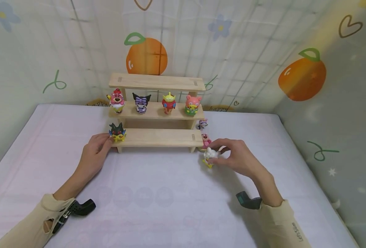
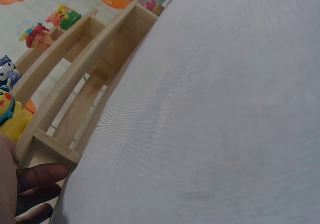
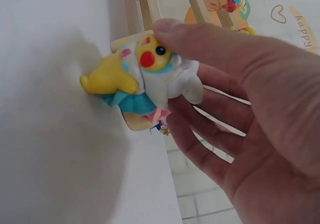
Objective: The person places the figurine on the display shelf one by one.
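Glossy plastic duck [image 3: 145,73], yellow with a white puffy coat, is pinched in the right hand [image 1: 239,156] on the smooth lilac worktop [image 1: 158,193], just beside the pale wooden shelf [image 1: 158,137]. Left hand [image 1: 94,150] lies relaxed, fingers touching a dark-eared figure [image 1: 117,132].

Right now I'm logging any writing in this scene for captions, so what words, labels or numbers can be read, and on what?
"happy" on the backdrop, beside a heart outline, right of the shelf.
"happy" partly hidden on the backdrop behind the shelf's left end, too blurred to confirm.
Small lettering on the right sleeve, too blurred to read surely.
Nothing else is legible.
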Motion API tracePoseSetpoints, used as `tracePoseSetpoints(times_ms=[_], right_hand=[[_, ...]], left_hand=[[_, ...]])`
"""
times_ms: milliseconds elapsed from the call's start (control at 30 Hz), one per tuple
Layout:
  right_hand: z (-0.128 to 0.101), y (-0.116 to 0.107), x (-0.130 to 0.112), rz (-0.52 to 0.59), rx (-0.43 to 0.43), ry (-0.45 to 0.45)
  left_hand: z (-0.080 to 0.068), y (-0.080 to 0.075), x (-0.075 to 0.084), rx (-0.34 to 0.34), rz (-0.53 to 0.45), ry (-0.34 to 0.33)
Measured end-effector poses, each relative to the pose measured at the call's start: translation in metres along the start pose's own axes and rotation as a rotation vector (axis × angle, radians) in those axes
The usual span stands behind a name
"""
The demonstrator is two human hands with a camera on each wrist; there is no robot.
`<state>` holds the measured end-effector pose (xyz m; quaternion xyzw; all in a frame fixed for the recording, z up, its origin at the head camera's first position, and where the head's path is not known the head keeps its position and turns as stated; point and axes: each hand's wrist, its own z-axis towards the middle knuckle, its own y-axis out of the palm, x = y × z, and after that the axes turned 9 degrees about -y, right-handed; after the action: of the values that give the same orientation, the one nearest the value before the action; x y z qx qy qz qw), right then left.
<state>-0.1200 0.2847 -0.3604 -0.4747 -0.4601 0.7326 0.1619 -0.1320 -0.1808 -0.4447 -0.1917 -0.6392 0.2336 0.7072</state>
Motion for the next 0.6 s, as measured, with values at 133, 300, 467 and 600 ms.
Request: tracePoseSetpoints(times_ms=[133,300,467,600], right_hand=[[0.0015,0.0013,-0.0001,0.009,0.005,-0.002],[0.0028,0.0018,-0.0009,0.002,0.003,-0.010],[0.0018,0.0004,-0.0028,-0.030,0.002,-0.015],[0.0009,-0.0014,-0.0038,-0.045,-0.005,-0.009]], left_hand=[[-0.0004,-0.0007,-0.0001,0.004,0.005,0.004],[-0.0012,-0.0014,-0.0001,0.006,0.007,0.008],[-0.0014,-0.0010,-0.0002,0.005,0.004,0.006],[-0.0009,-0.0004,-0.0001,-0.001,0.002,0.001]])
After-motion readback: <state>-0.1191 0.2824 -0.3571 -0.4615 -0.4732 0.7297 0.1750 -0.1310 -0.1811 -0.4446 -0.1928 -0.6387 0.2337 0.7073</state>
